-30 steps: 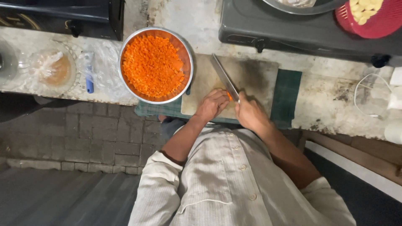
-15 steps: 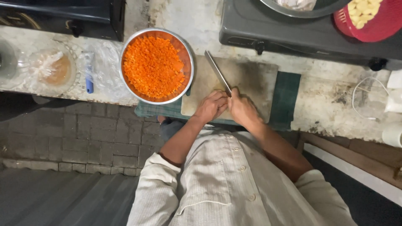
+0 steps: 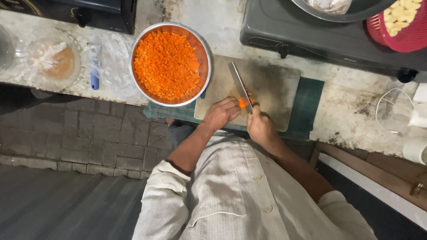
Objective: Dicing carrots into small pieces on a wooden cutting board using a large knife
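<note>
Shirt: the person is wearing a light, pale grey shirt with thin stripes | Buttons: small round buttons are running down the front | Sleeves: both are sitting rolled up near the elbows | Hands: left hand [image 3: 221, 114] and right hand [image 3: 261, 129] are showing bare, no gloves, no rings showing

Left hand [image 3: 221, 114] curled, fingertips pressed down, right hand [image 3: 261, 129] fisted beside it, both forearms bare, sleeves rolled
</note>
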